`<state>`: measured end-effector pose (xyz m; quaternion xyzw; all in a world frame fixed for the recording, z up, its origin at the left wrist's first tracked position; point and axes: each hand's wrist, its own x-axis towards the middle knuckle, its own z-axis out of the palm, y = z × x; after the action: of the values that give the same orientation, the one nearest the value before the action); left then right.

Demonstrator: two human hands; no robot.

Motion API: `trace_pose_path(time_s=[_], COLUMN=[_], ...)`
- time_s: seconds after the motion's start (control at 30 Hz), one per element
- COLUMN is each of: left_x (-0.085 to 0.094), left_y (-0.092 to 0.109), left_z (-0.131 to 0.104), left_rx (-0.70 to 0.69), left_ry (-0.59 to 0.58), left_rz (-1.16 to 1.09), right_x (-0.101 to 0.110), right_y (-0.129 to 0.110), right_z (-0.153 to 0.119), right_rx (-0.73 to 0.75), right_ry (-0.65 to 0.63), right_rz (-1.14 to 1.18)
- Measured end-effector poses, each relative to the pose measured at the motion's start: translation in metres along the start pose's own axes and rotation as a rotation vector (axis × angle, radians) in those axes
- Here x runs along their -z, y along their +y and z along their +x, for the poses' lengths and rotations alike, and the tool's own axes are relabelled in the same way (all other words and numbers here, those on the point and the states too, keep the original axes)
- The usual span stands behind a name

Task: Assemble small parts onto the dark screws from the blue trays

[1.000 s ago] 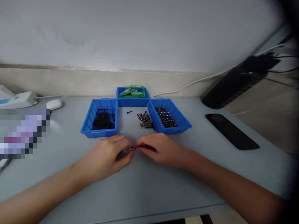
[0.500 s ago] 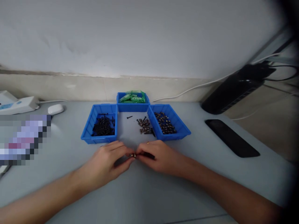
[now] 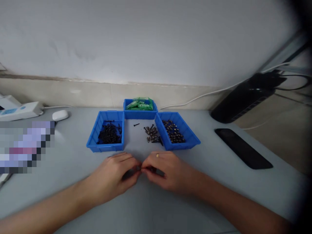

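Note:
My left hand (image 3: 114,175) and my right hand (image 3: 163,169) meet fingertip to fingertip on the grey table (image 3: 219,182), pinching a small dark screw (image 3: 140,169) between them. A ring shows on a right finger. Just beyond lies a loose pile of brownish screws (image 3: 152,134) and one stray black screw (image 3: 136,124). A blue tray (image 3: 94,136) on the left holds black screws. A blue tray (image 3: 192,138) on the right holds brownish screws. A third blue tray (image 3: 139,114) behind holds green packets.
A black phone (image 3: 242,148) lies flat at the right, with a black device (image 3: 246,96) and white cable behind it. A white mouse-like object (image 3: 60,115) and a white box (image 3: 17,110) sit at the left. The wall runs close behind the trays.
The view has shifted, so everything sits lower in the frame. Both hands stay together, fingertips working the small screw between them.

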<state>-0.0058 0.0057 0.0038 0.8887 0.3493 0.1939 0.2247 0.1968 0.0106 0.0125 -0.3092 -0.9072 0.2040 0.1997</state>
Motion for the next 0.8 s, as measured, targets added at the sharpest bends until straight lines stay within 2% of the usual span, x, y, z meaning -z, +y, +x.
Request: trace_pose_path(time_s=[0.17,0.4,0.63,0.8], left_x=[-0.0009,-0.0016,-0.0021,-0.0020], left_y=[-0.0005,-0.0008,-0.0002,0.0000], left_z=[-0.0009,-0.0027,-0.0014,-0.0027], left_rx=[0.038,0.004,-0.028,0.023], left_ry=[0.038,0.118,0.133,0.112], left_rz=[0.004,-0.037,-0.061,-0.052], right_x=[-0.0001,-0.0025,-0.0059,0.0024], right_y=[0.0041,0.0050,0.0082,0.0042], right_z=[-0.0009,0.0011,0.0056,0.0035], right_rx=[-0.046,-0.123,-0.128,-0.177], right_ry=[0.038,-0.053,-0.063,-0.061], right_rz=[-0.024,0.048,0.092,0.197])
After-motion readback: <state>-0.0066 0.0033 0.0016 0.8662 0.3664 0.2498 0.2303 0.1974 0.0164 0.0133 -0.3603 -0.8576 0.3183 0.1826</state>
